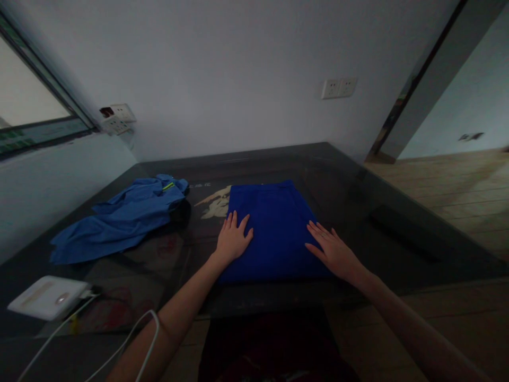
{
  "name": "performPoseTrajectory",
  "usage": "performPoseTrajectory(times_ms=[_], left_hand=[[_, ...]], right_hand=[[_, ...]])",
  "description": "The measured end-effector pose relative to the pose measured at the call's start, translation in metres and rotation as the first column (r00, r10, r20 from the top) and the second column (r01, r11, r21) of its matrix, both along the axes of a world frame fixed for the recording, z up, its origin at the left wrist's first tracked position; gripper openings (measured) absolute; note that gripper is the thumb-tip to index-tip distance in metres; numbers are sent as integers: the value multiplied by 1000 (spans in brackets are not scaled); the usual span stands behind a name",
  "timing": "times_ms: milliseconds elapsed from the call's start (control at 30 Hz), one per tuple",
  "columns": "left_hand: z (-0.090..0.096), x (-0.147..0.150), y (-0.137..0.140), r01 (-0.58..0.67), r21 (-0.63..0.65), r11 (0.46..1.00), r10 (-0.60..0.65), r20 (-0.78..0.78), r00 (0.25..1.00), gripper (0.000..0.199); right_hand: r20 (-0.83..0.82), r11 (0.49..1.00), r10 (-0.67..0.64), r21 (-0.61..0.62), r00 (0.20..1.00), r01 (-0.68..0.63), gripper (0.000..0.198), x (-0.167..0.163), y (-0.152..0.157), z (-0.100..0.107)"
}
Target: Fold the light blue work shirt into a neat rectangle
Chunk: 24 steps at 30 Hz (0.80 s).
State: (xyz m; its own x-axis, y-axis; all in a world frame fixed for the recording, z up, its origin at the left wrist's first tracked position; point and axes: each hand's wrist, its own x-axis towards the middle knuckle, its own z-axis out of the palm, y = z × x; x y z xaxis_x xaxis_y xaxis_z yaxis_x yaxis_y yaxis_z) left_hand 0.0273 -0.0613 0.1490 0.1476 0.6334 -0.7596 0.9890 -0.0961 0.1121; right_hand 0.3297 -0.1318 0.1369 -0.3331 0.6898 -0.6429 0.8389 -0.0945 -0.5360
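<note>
A bright blue folded garment [274, 233] lies flat in front of me on the dark table, its waistband-like edge towards the wall. My left hand [234, 236] rests on its left side, fingers spread and pointing away from me. On the right edge lies my right hand [330, 246], palm down, with the fingers stretched out and the thumb apart. Neither hand grips the cloth. The garment's exact kind is hard to tell in its folded state.
A crumpled lighter blue garment [127, 215] lies at the left of the dark table [345, 191]. Nearer me is a white box-shaped device [50, 297] with a white cable [155, 329] crossing by my left forearm. A dark long object [401, 231] sits at the right. Wall sockets [339, 88] are behind.
</note>
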Motion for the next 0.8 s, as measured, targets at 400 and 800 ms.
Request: performPoseTrajectory(times_ms=[400, 800], left_hand=[[65, 42, -1, 127, 46, 991, -134, 231, 964, 44], [61, 33, -26, 161, 2, 987, -159, 174, 972, 52]], right_hand=[[4, 990, -70, 123, 998, 69, 58, -47, 48, 42], [46, 996, 72, -58, 996, -69, 60, -29, 21, 13]])
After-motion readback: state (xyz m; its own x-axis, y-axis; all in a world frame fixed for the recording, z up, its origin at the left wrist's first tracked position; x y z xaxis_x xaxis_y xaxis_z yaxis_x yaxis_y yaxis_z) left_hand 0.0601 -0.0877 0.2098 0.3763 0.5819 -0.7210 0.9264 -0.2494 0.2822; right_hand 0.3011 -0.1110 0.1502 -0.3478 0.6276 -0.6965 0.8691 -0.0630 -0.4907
